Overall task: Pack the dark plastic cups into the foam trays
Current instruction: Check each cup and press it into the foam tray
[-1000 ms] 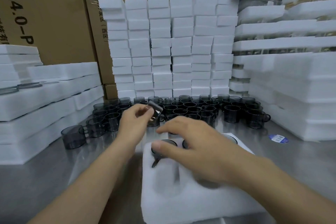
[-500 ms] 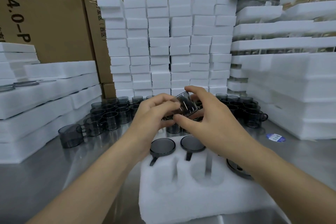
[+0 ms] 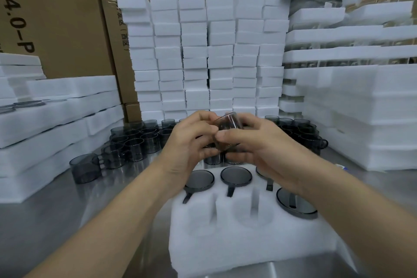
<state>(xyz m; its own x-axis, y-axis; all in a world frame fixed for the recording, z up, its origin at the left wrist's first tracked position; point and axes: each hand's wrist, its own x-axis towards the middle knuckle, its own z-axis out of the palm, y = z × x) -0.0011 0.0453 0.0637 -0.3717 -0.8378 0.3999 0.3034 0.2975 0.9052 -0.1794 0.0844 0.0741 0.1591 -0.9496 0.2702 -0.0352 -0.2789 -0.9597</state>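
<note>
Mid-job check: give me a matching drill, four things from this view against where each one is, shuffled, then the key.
Things:
1. held cup
2. lone cup
3. tray
4. boxes

Places:
A. behind the foam stacks
B. between left hand and right hand
C. standing on the table, far left
D. nearest the camera, partly filled

Pairs: 1-B, 2-C, 3-D, 4-A

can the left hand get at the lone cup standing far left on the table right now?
Probably, once freed: the left hand and right hand both hold a dark cup. The lone cup stands at the cluster's near edge, with open table in front of it.
</note>
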